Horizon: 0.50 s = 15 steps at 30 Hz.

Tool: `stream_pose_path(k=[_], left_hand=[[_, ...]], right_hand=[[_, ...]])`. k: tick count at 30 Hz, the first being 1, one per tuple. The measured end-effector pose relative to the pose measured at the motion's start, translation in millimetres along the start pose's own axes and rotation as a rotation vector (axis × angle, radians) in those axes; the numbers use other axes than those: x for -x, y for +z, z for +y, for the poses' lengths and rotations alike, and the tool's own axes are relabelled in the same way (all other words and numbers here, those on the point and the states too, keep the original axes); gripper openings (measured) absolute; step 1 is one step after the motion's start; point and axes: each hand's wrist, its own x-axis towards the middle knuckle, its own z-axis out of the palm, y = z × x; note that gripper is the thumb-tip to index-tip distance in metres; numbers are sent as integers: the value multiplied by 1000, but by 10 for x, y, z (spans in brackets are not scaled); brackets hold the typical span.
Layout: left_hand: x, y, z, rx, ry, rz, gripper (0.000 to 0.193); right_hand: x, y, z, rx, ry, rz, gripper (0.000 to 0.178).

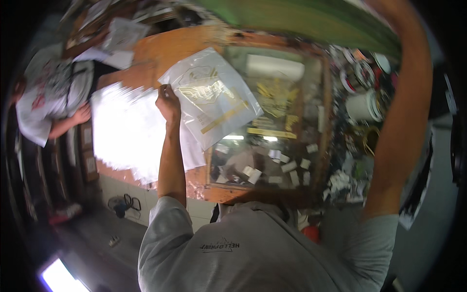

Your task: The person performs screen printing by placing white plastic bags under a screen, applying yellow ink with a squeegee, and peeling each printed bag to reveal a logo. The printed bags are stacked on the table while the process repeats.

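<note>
A clear plastic bag (210, 92) with a gold print hangs by its left corner from my left hand (168, 103). The fingers of that hand are closed on the corner. Beneath the bag's right side is a glass-topped work surface (233, 168), where a similar yellow print (276, 97) shows. My right arm reaches up along the right side to a raised green screen (311, 22) at the top. Only part of my right hand (386, 7) shows at the upper edge; its fingers are out of the picture, so its grip is hidden.
A large spread of white, glaring sheets (129, 129) covers the wooden table (165, 46) at left. Another person (53, 92) stands beyond it, a hand near the sheets. Tubs and cans (362, 107) crowd the right. Several small pale pieces (289, 167) lie at the glass's near end.
</note>
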Motion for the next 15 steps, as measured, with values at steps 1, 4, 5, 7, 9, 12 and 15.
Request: stream_pose_path(k=[1,4,5,7,9,12,15], left_hand=[[-142,-253,-257,-104,-73,3,26],[-304,-914,-723,-328,10,188,47],[-173,-1181,-917,-358,-19,169,56],[383,-1356,-995,-433,45,111,56],[1312,-1273,-1096,-542,181,-114,54],[2123,-1031,-59,-444,177,-681,63],[2339,-544,482,-302,321,-652,65]], right_hand=[[85,-35,-121,20,-11,13,60],[168,-24,631,-110,45,127,63],[129,43,526,-95,97,105,64],[187,53,379,-93,178,81,70],[164,79,374,-152,229,64,79],[214,45,400,-128,235,77,80],[130,122,516,-77,138,64,74]])
